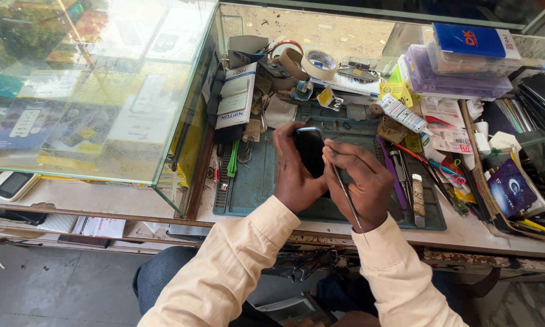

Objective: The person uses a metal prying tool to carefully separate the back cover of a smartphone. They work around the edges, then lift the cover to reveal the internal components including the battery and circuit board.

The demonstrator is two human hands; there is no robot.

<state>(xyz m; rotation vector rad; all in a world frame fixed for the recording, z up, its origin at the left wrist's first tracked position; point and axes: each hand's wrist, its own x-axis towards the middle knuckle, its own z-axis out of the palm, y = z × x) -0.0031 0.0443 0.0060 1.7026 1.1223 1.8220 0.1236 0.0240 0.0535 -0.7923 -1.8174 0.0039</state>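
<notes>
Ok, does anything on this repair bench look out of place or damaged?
Nothing looks damaged. The left hand holds a dark phone while the right hand works a thin metal tool at its edge. The bench is heavily cluttered, with tape rolls and loose tools.

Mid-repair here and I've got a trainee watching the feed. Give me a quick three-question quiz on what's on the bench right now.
1. Which hand holds the dark phone?
2. True or false: the right hand holds a thin metal tool whose tip is at the phone's edge.
3. What lies under both hands: a) teal work mat, b) glass display case, c) purple plastic boxes?

Key
1. The left hand.
2. True.
3. a; the case stands to the left, the boxes at the far right.
</notes>
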